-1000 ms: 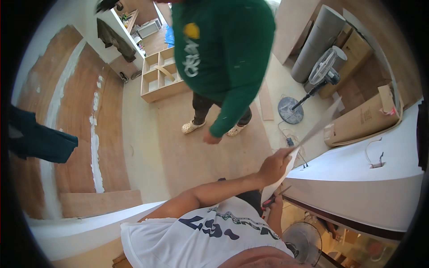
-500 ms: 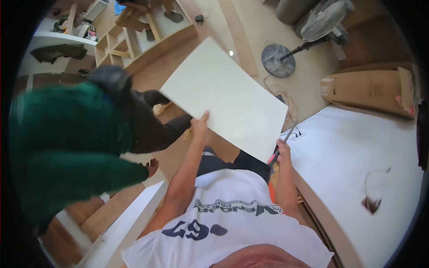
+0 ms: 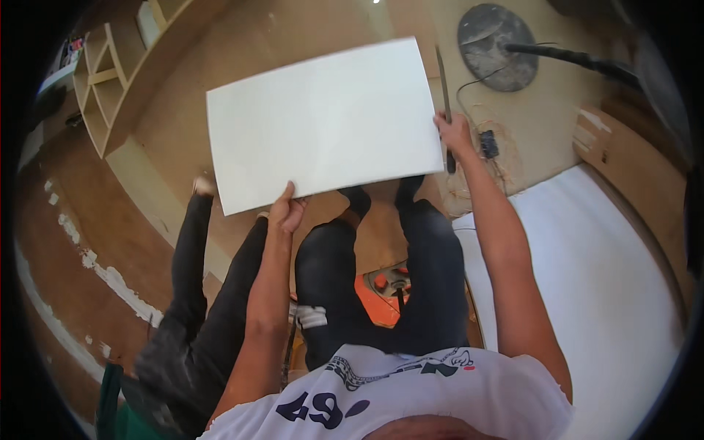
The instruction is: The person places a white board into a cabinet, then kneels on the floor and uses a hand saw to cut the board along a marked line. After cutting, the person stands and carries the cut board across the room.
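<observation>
A white rectangular board [image 3: 326, 121] is held up in front of me, tilted slightly, its right end higher. My left hand [image 3: 287, 209] grips its near edge left of the middle, thumb on the upper face and fingers beneath. At the board's right edge, my right hand [image 3: 455, 136] is closed round a long, thin, dark metal tool with a dark handle [image 3: 450, 161]. The tool's narrow blade [image 3: 442, 81] points away from me, alongside the board's edge. Whether the right fingers also grip the board is hard to tell.
An orange object with a dark fitting [image 3: 385, 293] lies between my legs. Another person's dark-trousered legs [image 3: 194, 293] are close on my left. A fan base [image 3: 497, 48], tangled wire [image 3: 495, 176], a white panel [image 3: 579, 271] and a cardboard box [image 3: 634, 158] lie right. Wooden compartments [image 3: 106, 81] stand far left.
The board has turned and moved left in view, with both hands still at its edges. The tool now points straight ahead. My view has shifted, and the other person appears lower left.
</observation>
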Available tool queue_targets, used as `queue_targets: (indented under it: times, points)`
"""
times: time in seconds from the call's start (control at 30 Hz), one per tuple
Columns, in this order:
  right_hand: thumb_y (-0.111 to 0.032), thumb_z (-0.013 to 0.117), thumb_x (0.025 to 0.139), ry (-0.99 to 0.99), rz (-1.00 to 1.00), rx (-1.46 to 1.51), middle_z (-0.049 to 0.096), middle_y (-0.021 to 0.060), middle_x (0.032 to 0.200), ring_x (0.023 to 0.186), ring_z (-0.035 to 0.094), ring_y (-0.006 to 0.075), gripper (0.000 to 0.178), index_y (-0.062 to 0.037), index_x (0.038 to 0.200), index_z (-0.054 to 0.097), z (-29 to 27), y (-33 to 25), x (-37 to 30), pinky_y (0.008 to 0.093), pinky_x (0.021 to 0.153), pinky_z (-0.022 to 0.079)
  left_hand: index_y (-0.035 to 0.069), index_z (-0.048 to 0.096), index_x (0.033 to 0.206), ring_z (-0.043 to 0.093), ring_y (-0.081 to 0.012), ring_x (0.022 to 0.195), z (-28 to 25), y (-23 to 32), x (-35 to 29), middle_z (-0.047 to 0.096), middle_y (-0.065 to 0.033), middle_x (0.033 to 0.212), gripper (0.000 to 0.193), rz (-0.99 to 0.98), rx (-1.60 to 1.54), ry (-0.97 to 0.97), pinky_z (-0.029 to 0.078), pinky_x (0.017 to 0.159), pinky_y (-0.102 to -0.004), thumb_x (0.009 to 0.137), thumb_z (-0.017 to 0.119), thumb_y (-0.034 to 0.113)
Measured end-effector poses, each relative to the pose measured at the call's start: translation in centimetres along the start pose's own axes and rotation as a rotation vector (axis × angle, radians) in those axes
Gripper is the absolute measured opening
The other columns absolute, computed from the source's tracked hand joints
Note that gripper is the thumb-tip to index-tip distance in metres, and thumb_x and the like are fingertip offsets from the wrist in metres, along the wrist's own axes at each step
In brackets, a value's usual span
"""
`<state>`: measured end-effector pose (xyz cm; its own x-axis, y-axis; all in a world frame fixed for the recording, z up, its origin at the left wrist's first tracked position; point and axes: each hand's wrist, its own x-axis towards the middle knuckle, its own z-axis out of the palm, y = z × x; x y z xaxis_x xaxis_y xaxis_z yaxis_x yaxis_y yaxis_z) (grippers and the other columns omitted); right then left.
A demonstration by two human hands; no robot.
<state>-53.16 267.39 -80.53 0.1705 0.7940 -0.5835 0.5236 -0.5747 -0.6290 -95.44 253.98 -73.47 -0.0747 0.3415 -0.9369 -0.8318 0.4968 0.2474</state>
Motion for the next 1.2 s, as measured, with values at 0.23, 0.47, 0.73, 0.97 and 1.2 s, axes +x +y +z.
queue_targets:
  times: [0.23,0.47,0.73,0.97,1.2]
  points:
    - [-0.032,0.066,0.089,-0.048,-0.056,0.034,0.071,0.0192,0.092,0.087,0.069,0.0297,0.034,-0.0011,0.104,0.07,12.6,1.0,14.7,0.0386,0.078,0.051,0.007,0.051,0.131,0.057,-0.0268,0.121,-8.6,-2.0,18.9,0.058,-0.0124,0.131,0.039,-0.041,0.03,-0.05,0.05,0.101,-0.0441,0.099,0.061,0.026]
    - [-0.024,0.064,0.093,0.127,-0.351,-0.323,0.067,0.0179,0.092,0.09,0.065,0.0327,0.026,-0.0037,0.108,0.068,11.8,8.5,13.9,0.0383,0.077,0.051,0.01,0.058,0.122,0.064,-0.0225,0.104,-12.1,-5.9,24.3,0.065,-0.0076,0.117,0.046,-0.238,0.401,0.09,0.053,0.09,-0.0379,0.098,0.056,0.049]
    - [-0.02,0.067,0.088,-0.55,-0.79,-0.415,0.063,0.0132,0.092,0.085,0.064,0.0341,0.025,-0.0105,0.111,0.062,12.8,14.9,2.9,0.0434,0.07,0.053,0.004,0.062,0.119,0.064,-0.0199,0.096,-14.7,-2.2,24.4,0.067,-0.0073,0.108,0.049,-0.138,0.826,0.084,0.052,0.085,-0.0346,0.098,0.058,0.048]
    - [-0.014,0.065,0.089,-0.454,-1.029,-0.193,0.064,0.0136,0.094,0.085,0.063,0.0345,0.021,-0.0083,0.109,0.064,17.3,16.6,1.9,0.0409,0.073,0.052,0.0,0.07,0.109,0.069,-0.0235,0.092,-15.5,-2.0,21.1,0.073,-0.014,0.102,0.035,0.384,1.676,0.173,0.053,0.08,-0.0358,0.095,0.064,0.031]
    - [-0.021,0.069,0.088,0.139,-0.242,0.198,0.07,0.0142,0.093,0.083,0.069,0.0267,0.025,-0.002,0.104,0.07,12.9,15.6,5.6,0.0366,0.074,0.054,-0.001,0.062,0.125,0.065,-0.0356,0.104,-14.6,1.4,22.0,0.067,-0.0226,0.117,0.043,1.018,1.501,0.677,0.05,0.089,-0.0393,0.089,0.069,0.022]
